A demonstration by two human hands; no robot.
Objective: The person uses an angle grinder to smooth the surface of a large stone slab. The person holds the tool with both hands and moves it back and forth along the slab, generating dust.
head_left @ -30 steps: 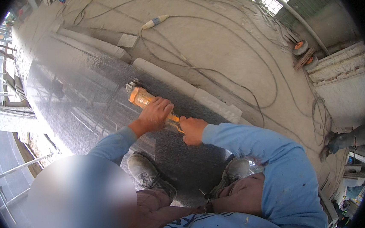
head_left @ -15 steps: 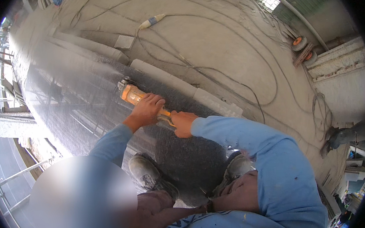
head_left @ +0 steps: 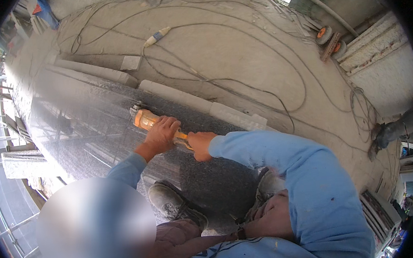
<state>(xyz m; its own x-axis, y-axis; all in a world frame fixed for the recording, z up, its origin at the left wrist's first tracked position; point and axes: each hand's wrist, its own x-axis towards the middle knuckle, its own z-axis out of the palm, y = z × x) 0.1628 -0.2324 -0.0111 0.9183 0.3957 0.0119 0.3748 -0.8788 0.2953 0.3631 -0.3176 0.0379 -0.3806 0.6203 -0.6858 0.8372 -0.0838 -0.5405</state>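
Over the dark slab (head_left: 210, 172), I see the orange grinder (head_left: 144, 119) between wrapped fingers: the left hand (head_left: 162, 134) grasps its body, the right hand (head_left: 201, 145) its four-o'clock end. Its head points to ten o'clock, long axis ten-to-four.

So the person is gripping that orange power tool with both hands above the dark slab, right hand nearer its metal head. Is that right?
Not quite: the head view shows the left hand nearer the metal head, with the right hand farther back. Both do grip the orange power tool above the dark slab.
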